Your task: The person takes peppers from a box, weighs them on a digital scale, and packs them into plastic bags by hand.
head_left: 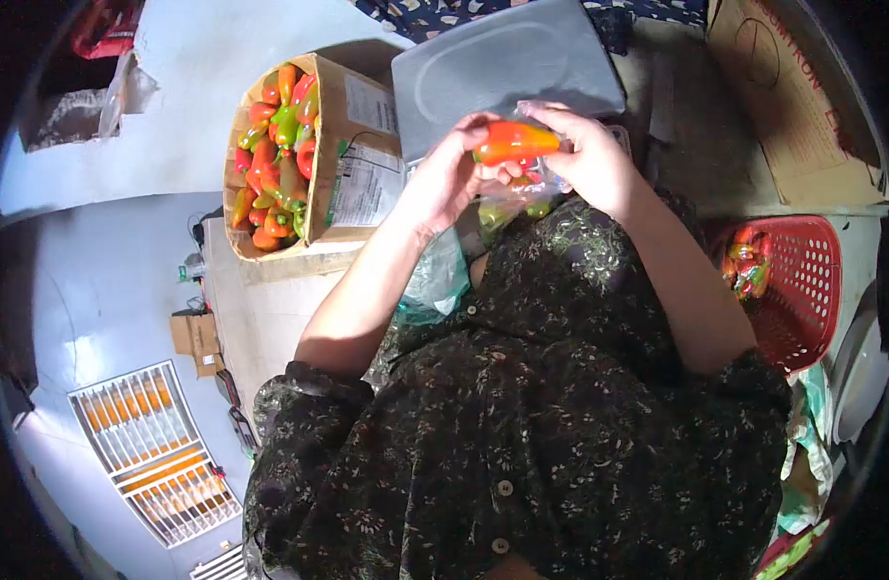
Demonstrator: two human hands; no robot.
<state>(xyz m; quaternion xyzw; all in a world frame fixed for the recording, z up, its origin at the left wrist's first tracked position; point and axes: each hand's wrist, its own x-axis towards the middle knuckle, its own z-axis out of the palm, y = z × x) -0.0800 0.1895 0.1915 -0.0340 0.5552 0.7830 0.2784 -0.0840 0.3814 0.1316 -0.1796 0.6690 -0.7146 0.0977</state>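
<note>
An orange-red pepper [518,143] with a glossy skin lies crosswise between my hands, over the lap side of the grey lid. My left hand [446,180] is closed round its left end, thumb on top and fingers curled beneath. At the other end, the fingers and thumb of my right hand [599,164] close about the tip. Just below the hands is a clear plastic bag [536,189] with green and red peppers in it, partly hidden by the fingers and my shirt.
A cardboard box [353,155] full of red and green peppers stands left of a grey plastic lid [507,72]. At the right, a red perforated basket [814,280] holds a bag of peppers. A large carton [802,106] stands behind it. A greenish plastic bag [437,280] hangs near my left forearm.
</note>
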